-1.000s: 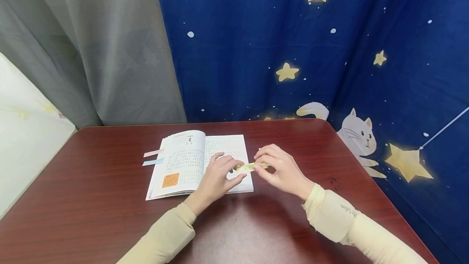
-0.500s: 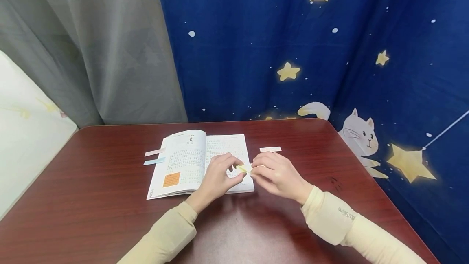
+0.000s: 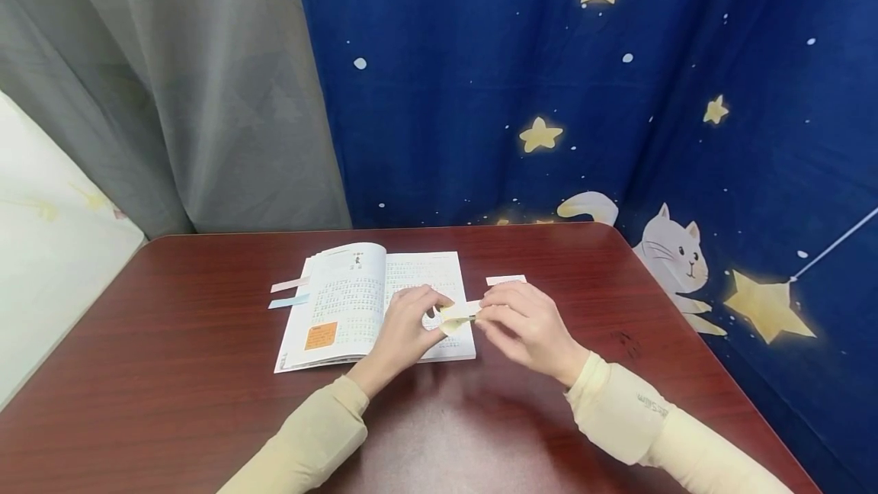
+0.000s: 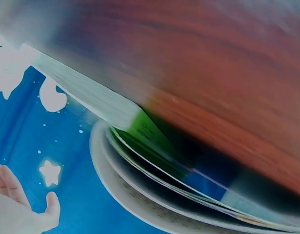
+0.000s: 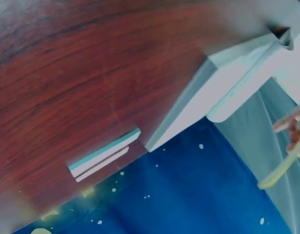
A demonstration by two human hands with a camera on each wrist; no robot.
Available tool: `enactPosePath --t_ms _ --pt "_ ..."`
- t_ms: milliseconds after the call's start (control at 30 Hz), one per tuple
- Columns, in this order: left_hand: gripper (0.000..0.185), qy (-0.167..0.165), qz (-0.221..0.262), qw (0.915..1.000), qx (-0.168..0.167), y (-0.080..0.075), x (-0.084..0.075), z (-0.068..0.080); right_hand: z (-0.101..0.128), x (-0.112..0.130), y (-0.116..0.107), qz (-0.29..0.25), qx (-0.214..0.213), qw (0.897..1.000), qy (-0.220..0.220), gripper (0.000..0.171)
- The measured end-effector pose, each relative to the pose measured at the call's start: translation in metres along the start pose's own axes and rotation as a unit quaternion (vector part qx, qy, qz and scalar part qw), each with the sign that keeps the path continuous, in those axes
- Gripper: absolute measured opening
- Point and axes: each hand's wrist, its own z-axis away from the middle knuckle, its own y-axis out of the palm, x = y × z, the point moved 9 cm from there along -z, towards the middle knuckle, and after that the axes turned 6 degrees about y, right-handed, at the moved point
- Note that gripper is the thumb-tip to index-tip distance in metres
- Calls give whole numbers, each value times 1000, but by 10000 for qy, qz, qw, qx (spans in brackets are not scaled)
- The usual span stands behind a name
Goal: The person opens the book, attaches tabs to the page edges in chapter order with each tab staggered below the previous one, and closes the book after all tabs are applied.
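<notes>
Two hands meet over the right-hand page of an open white paperback book (image 3: 373,303) printed with dense text, which lies flat on a dark red-brown wooden table (image 3: 171,372). Between them is a small pale yellow paper strip (image 3: 458,312), held just above the book's right page near its outer edge. The left hand (image 3: 405,330) pinches the strip's left end with curled fingers, its wrist resting over the lower part of the page. The right hand (image 3: 528,322) pinches the strip's right end between thumb and fingertips, its knuckles raised and its palm over the table just beside the book. In the right wrist view the yellow strip (image 5: 280,171) shows as a thin stick-like edge under blurred fingertips (image 5: 293,127); the left wrist view shows only the book's curved page edges (image 4: 154,161) and is too blurred to tell how that hand lies.

An orange square sticky note (image 3: 320,335) sits on the lower part of the left page. A pink tab (image 3: 288,285) and a light blue tab (image 3: 289,301) stick out beside the book's left edge. A small white and pink paper strip (image 3: 506,280) lies on the table just beyond the right hand. Behind the table hang a grey curtain (image 3: 178,90) and a dark blue cloth (image 3: 549,75) printed with yellow stars and a white cat.
</notes>
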Motion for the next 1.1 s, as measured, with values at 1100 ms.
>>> enactPosePath --t_ms 1100 --pt "19 -313 -2107 9269 3090 144 -20 -8 47 -84 -53 230 97 9654 2598 10"
